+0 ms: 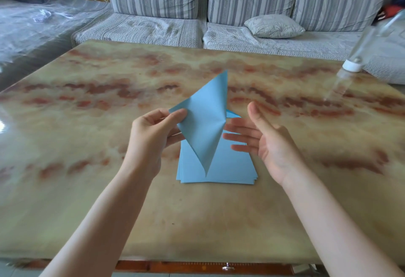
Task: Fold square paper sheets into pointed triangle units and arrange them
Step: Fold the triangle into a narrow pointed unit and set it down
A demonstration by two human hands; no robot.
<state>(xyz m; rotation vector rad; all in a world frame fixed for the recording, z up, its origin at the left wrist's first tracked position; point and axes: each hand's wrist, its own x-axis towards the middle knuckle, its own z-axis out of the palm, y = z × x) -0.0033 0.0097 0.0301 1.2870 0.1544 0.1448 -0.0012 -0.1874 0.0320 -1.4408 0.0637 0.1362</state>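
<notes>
Paper sheet [202, 121], blue and creased diagonally, hangs at frame centre, pinched at its left corner by my left grip [151, 136]. My right grip [265, 143] is spread wide just right of it, fingers straight, holding nothing. Below lies the blue stack [232, 167] on the marbled desk [105, 189].

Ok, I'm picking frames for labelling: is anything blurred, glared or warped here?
Head view: the bottle at the right edge is blurred and smeared; glare whitens the table at its left edge; the wide lens bows the table's edges; the sheet and stack are sharp.
</notes>
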